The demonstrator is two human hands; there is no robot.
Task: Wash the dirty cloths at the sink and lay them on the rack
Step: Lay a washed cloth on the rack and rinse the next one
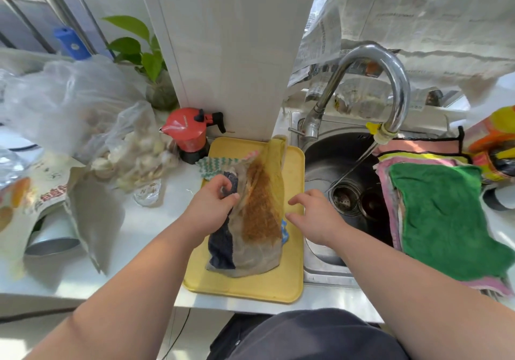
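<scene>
While the left hand (pixel 211 206) pinches a nubbly dark blue cloth (pixel 221 248) with curled fingers, the right hand (pixel 315 217) hovers beside it, fingers spread, holding nothing. A limp grey cloth (pixel 259 259), streaked rust-brown, overlaps the blue one on a smooth yellow plastic tray (pixel 278 287) left of the steel sink (pixel 328 164). Its long axis runs from the tray's near edge toward the wall.
</scene>
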